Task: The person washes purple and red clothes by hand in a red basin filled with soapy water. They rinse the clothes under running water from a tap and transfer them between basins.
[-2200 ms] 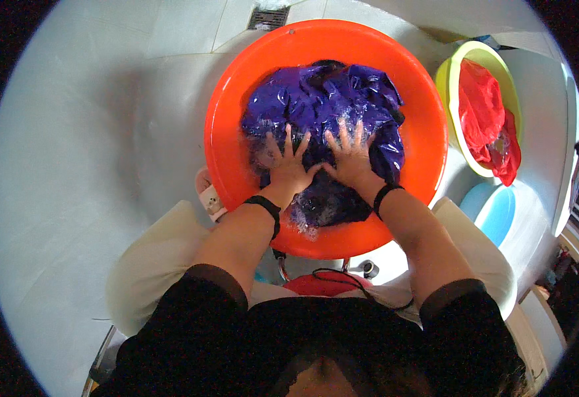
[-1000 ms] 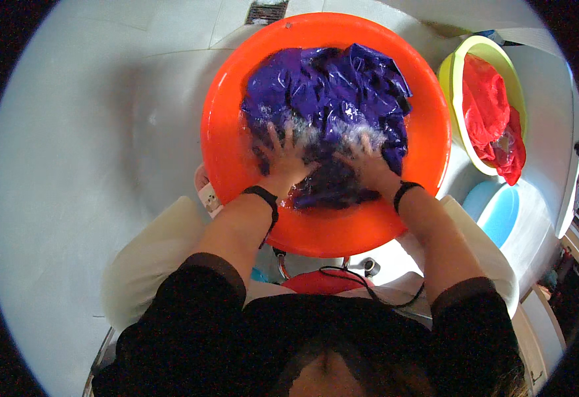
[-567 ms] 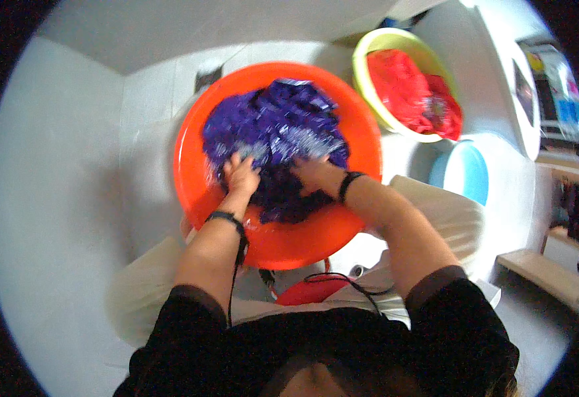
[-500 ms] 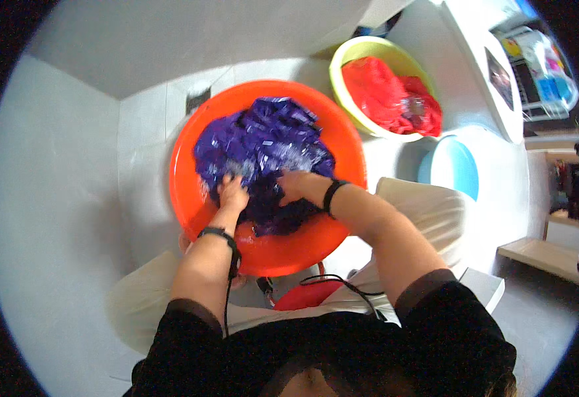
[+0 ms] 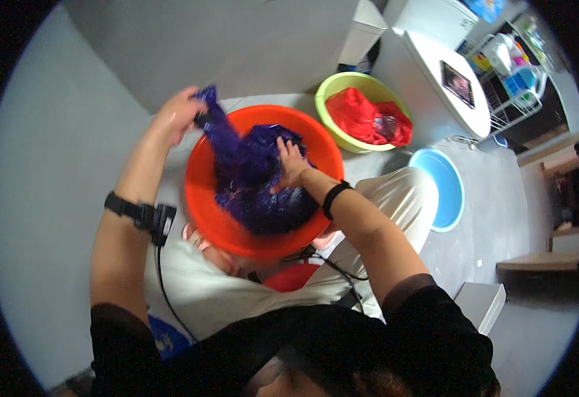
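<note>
I am holding purple cloth (image 5: 253, 165).
My left hand (image 5: 179, 115) is gripping one end with curled fingers; my right hand (image 5: 293, 167) is resting wide open on the rest, which is lying in the orange tub (image 5: 203, 192).

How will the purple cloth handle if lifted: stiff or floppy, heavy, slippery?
Likely floppy: the purple cloth slopes from the left hand and crumples in the orange basin. Probably slippery, given its glossy, wet-looking surface. Perhaps heavy for its size, since it looks soaked.
</note>
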Motion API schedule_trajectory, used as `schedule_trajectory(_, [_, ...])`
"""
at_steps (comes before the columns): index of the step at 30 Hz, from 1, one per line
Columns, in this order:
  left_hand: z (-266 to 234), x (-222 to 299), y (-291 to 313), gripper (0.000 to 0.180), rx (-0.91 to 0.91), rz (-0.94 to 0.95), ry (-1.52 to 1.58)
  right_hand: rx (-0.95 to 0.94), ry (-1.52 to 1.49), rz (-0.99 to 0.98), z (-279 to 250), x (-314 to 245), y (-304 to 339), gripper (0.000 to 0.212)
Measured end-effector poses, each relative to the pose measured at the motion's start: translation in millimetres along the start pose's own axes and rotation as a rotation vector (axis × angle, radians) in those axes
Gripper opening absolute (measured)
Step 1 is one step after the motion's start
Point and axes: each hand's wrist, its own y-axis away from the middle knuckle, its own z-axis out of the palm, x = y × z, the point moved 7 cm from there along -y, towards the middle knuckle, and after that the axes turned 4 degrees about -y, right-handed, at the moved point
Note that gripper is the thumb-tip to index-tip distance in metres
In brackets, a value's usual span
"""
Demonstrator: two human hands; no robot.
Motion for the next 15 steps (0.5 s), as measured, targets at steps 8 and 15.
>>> schedule_trajectory(8, [10, 16, 24, 0.016, -0.153, 0.057, 0.729, 0.239, -0.137, -0.092, 10, -52, -14, 0.159])
schedule_trajectory(15, [21, 17, 25, 0.008, -0.323, 0.105, 0.978, 0.381, -0.307, -0.090, 50, -52, -92, 0.143])
